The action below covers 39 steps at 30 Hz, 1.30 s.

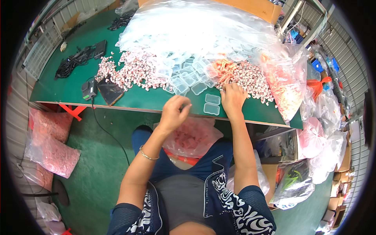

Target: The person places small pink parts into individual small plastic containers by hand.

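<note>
My left hand (pixel 175 111) hovers at the green table's (pixel 70 84) front edge, fingers curled together; whether it holds a small piece is unclear. My right hand (pixel 232 98) lies on the tabletop with its fingers reaching into a heap of small pink-and-white pieces (pixel 250 80). An open clear plastic case (pixel 212 104) lies between the two hands. Behind it sits a pile of several empty clear cases (pixel 188 76). A second heap of small pieces (pixel 131 70) spreads to the left. Orange strips (pixel 224 67) lie on top of the right-hand heap.
A big clear bag of cases (pixel 196 27) fills the back of the table. A phone (pixel 110 91), a small black device (pixel 89 89) and black cables (pixel 76 60) lie at left. Bags of pink parts (pixel 53 147) sit on the floor; more bags (pixel 288 84) crowd the right.
</note>
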Each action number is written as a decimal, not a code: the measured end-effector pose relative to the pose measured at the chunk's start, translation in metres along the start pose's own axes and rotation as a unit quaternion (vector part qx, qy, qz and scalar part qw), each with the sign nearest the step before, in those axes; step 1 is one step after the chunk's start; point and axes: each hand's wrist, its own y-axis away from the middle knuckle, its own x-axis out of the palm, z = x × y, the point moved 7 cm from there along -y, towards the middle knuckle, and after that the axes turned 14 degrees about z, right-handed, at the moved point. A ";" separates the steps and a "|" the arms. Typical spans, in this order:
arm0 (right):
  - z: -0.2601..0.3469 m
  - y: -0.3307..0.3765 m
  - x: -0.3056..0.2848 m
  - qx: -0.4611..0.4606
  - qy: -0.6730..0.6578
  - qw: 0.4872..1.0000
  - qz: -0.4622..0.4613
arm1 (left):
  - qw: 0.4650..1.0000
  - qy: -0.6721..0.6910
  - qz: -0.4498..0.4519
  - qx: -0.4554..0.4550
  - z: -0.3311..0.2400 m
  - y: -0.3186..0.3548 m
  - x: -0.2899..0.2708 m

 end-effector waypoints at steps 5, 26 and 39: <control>0.000 0.006 0.003 -0.026 -0.032 0.998 0.036 | 0.998 0.020 0.045 0.045 -0.008 -0.021 0.025; 0.031 0.050 -0.030 -0.055 -0.232 0.969 0.069 | 0.990 -0.096 0.085 0.054 -0.010 -0.028 0.053; 0.050 0.045 -0.043 -0.139 -0.086 0.981 0.105 | 0.979 -0.133 0.151 0.027 -0.012 -0.028 0.057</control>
